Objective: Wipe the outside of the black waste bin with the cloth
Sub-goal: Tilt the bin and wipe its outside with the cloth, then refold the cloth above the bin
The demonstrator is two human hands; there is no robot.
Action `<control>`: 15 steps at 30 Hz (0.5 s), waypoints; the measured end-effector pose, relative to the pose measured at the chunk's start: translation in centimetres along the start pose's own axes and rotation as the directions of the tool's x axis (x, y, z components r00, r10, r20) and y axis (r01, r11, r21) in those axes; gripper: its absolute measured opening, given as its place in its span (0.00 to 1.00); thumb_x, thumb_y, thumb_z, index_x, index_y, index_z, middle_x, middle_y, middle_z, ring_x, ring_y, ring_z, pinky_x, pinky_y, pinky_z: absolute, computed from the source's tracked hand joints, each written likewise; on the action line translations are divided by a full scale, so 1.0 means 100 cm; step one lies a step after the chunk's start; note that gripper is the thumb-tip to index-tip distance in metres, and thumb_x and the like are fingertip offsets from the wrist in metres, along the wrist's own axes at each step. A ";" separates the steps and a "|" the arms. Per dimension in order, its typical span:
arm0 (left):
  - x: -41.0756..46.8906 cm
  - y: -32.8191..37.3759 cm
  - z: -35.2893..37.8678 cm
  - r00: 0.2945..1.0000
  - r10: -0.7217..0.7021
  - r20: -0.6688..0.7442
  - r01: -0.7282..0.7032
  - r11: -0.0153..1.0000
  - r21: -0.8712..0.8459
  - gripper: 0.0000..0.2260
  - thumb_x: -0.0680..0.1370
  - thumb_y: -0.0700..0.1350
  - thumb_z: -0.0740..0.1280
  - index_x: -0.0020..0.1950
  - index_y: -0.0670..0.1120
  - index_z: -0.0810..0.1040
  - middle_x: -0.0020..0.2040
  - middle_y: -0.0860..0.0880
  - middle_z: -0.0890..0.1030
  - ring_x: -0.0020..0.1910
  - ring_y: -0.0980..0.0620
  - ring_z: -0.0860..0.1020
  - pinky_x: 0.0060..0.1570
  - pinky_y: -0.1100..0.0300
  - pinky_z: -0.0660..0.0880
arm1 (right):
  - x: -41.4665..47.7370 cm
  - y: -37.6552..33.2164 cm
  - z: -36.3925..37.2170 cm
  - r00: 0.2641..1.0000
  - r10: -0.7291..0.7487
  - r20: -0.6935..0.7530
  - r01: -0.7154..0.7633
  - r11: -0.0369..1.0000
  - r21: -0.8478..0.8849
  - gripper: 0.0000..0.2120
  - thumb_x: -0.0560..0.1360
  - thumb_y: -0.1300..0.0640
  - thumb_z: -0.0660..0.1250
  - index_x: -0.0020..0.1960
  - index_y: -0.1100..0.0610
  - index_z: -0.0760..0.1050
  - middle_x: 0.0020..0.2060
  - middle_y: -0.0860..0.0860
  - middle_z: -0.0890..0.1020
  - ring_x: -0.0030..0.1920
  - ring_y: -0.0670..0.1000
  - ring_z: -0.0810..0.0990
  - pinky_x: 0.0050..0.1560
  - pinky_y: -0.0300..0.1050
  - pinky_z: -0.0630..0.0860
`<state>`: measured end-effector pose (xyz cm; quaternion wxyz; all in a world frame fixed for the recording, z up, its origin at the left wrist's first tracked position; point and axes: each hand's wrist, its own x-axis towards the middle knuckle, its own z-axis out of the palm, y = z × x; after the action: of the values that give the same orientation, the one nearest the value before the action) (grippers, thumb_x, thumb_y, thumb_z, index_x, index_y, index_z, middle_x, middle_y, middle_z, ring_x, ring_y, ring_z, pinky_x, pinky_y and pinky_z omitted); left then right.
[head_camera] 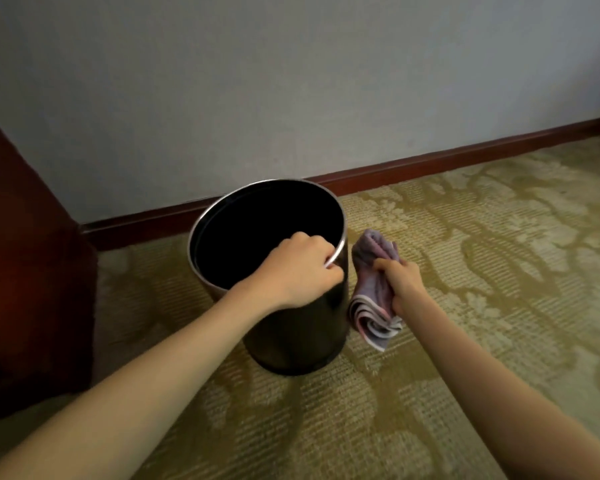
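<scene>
A round black waste bin (298, 337) with a silver rim stands on the carpet near the wall, tilted a little toward me, its inside dark. My left hand (298, 271) grips the near right part of the rim, fingers curled over it. My right hand (400, 282) holds a folded pale purple and pink cloth (371, 303) just to the right of the bin. The cloth lies against or very close to the bin's right side.
Dark red-brown wooden furniture (25, 271) stands close on the bin's left. A grey wall with a brown skirting board (465, 157) runs behind it. Patterned yellow-green carpet (499, 254) spreads to the right and in front.
</scene>
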<state>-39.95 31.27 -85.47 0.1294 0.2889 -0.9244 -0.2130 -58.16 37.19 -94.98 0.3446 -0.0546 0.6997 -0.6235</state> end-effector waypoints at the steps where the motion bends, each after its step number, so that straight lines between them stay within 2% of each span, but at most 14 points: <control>1: 0.002 0.008 0.012 1.000 0.015 0.024 -0.016 1.000 0.021 0.16 0.72 0.52 0.63 0.30 0.45 0.65 0.34 0.46 0.73 0.37 0.40 0.75 0.32 0.53 0.69 | 0.001 -0.006 -0.006 1.000 -0.015 -0.020 0.015 1.000 0.013 0.09 0.67 0.70 0.66 0.45 0.62 0.76 0.33 0.53 0.80 0.32 0.50 0.79 0.24 0.35 0.74; 4: 0.001 0.031 0.048 0.997 0.075 0.018 -0.076 0.991 0.109 0.13 0.74 0.52 0.61 0.34 0.47 0.64 0.37 0.44 0.72 0.42 0.38 0.76 0.35 0.54 0.64 | 0.002 -0.023 -0.025 0.997 -0.054 -0.061 0.056 0.998 0.037 0.11 0.65 0.70 0.66 0.47 0.62 0.77 0.32 0.54 0.80 0.32 0.51 0.80 0.26 0.36 0.75; 6: -0.001 0.035 0.057 0.998 0.058 -0.032 -0.053 0.987 0.150 0.14 0.76 0.53 0.59 0.34 0.46 0.66 0.34 0.46 0.70 0.38 0.40 0.76 0.32 0.54 0.66 | 0.000 -0.033 -0.039 0.994 -0.072 -0.086 0.076 0.996 0.052 0.11 0.64 0.70 0.66 0.44 0.60 0.77 0.31 0.53 0.80 0.29 0.49 0.81 0.25 0.37 0.75; 8: 0.000 0.029 0.055 0.999 -0.042 -0.008 0.042 0.998 0.038 0.19 0.75 0.57 0.58 0.31 0.45 0.68 0.30 0.47 0.71 0.32 0.44 0.75 0.30 0.53 0.69 | -0.005 -0.042 -0.049 0.991 -0.098 -0.095 0.107 0.990 0.091 0.11 0.63 0.71 0.67 0.43 0.60 0.77 0.31 0.53 0.80 0.26 0.47 0.80 0.24 0.37 0.75; 11: 0.000 0.023 0.050 0.993 -0.112 0.036 0.115 0.989 -0.093 0.23 0.76 0.60 0.56 0.29 0.44 0.69 0.28 0.45 0.72 0.29 0.45 0.75 0.31 0.52 0.71 | -0.015 -0.054 -0.051 0.989 -0.130 -0.073 0.140 0.978 0.156 0.13 0.63 0.71 0.66 0.43 0.58 0.78 0.31 0.49 0.81 0.28 0.46 0.81 0.27 0.36 0.75; 13: -0.001 0.023 0.048 0.986 -0.155 0.053 0.161 0.978 -0.131 0.22 0.76 0.60 0.57 0.36 0.42 0.74 0.32 0.44 0.76 0.32 0.46 0.76 0.33 0.51 0.72 | -0.024 -0.065 -0.044 0.987 -0.158 -0.035 0.162 0.966 0.204 0.14 0.63 0.72 0.66 0.39 0.55 0.78 0.30 0.46 0.82 0.29 0.44 0.82 0.28 0.36 0.76; 15: -0.001 0.018 0.044 0.979 -0.198 0.050 0.204 0.961 -0.187 0.14 0.77 0.58 0.59 0.44 0.48 0.74 0.37 0.49 0.78 0.36 0.51 0.77 0.36 0.54 0.74 | -0.033 -0.076 -0.035 0.981 -0.194 0.019 0.184 0.954 0.238 0.15 0.62 0.73 0.65 0.40 0.56 0.79 0.29 0.47 0.83 0.30 0.45 0.82 0.29 0.36 0.76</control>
<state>-42.32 34.10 -88.49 0.1201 0.3640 -0.8674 -0.3173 -60.23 40.14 -86.74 0.3021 -0.0931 0.6051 -0.7307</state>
